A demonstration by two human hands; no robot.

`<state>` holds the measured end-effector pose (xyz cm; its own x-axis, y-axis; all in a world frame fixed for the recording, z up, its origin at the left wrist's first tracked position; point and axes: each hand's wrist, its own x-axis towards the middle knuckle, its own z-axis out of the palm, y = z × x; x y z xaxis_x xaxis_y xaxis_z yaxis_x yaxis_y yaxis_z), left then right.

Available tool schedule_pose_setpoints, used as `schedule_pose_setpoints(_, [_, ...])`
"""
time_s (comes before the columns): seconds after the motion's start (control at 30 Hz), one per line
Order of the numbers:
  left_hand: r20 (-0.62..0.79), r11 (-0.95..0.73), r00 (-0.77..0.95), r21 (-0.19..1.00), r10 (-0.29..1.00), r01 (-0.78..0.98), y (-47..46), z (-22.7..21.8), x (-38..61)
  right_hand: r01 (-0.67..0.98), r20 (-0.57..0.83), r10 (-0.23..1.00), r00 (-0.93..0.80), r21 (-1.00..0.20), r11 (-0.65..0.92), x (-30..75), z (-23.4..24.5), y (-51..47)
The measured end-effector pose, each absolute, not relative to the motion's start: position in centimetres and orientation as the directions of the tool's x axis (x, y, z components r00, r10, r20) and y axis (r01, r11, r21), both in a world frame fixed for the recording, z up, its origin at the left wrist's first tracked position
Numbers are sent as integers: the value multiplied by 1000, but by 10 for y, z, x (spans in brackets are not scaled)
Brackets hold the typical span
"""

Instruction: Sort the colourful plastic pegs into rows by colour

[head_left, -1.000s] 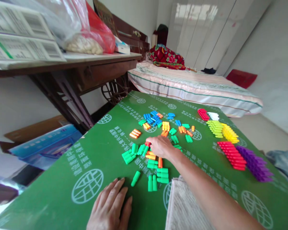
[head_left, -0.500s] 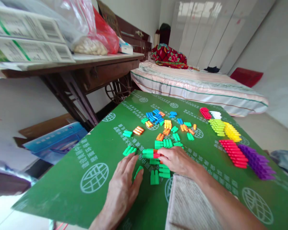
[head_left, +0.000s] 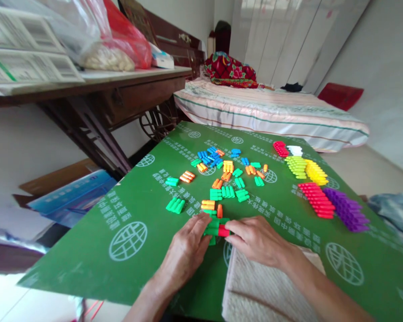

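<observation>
Both hands meet at the near middle of a green printed board [head_left: 87, 250]. My left hand [head_left: 184, 250] and my right hand [head_left: 258, 241] press from either side on a small cluster of green pegs with one red piece [head_left: 216, 228]. The fingers of both hands are curled and closed against that cluster. Just beyond it lie loose green pegs [head_left: 226, 192], orange pegs [head_left: 208, 204] and, farther off, blue pegs [head_left: 208, 156].
Sorted rows lie on the board's right: red pegs [head_left: 317, 199], purple pegs [head_left: 345, 209], yellow pegs [head_left: 315, 172], light-green pegs [head_left: 296, 164]. A folded beige towel [head_left: 265, 290] lies under my right wrist. A wooden table [head_left: 121, 94] stands at the left, a bed [head_left: 272, 116] behind.
My right hand has drawn back from the middle of the board to the near edge. My left hand has come forward to meet it, and several green pegs are now gathered between them.
</observation>
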<state>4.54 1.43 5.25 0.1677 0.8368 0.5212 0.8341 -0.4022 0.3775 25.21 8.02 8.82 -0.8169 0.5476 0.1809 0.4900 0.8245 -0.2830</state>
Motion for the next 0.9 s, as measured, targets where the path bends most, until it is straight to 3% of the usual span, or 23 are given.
schedule_pose_setpoints(0.13, [485, -380, 119, 486, 866, 787, 12, 53, 47, 445, 255, 476, -842, -173, 879, 263, 90, 75])
schedule_pose_setpoints(0.3, [348, -179, -106, 692, 932, 699, 8, 53, 42, 530, 226, 544, -808, -121, 839, 291, 87, 77])
schedule_pose_setpoints(0.4, [217, -77, -183, 821, 959, 565, 5, 54, 42, 622, 162, 642, -749, -159, 766, 307, 77, 80])
schedule_pose_setpoints(0.53, [162, -66, -197, 906, 967, 418, 2, 55, 48, 720, 26, 758, -652, -293, 629, 321, 66, 77])
schedule_pose_setpoints(0.63, [151, -68, -194, 924, 969, 377, 1, 55, 51, 742, -7, 794, -608, -360, 565, 327, 62, 75])
schedule_pose_setpoints(0.73, [186, -80, -192, 886, 964, 456, 2, 53, 48, 749, 10, 805, -593, -361, 556, 332, 58, 77])
schedule_pose_setpoints(0.9, [364, -101, -198, 659, 910, 746, 19, 48, 33, 820, 60, 855, -515, -255, 512, 335, 49, 92])
